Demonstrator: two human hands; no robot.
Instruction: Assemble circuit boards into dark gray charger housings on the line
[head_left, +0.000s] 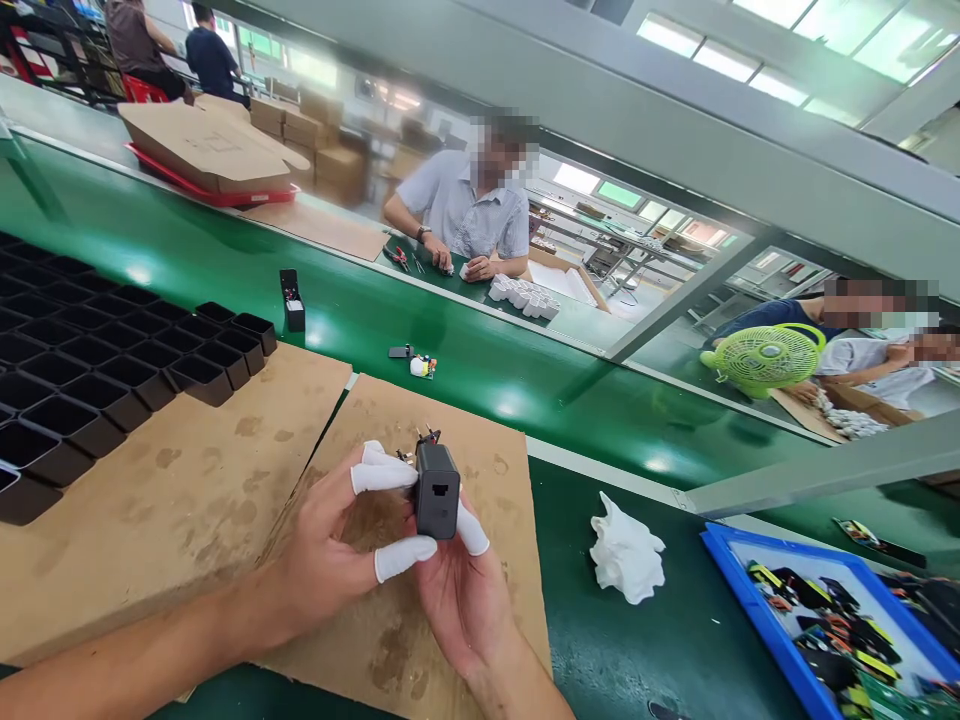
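A small black charger housing (437, 490) with a circuit board poking out of its top is held between both my hands above a brown cardboard sheet (495, 470). My left hand (330, 545), with white finger cots on its fingertips, pinches the housing from the left. My right hand (465, 590) cradles it from below and the right, one cotted finger against its side. Both hands are closed on it.
A black tray of empty housings (112, 370) lies at left. On the green conveyor (525, 390) sit a black housing (292, 300) and loose parts (420, 365). A white crumpled cloth (626, 550) and a blue bin of circuit boards (832, 620) are at right. Other people work across the belt.
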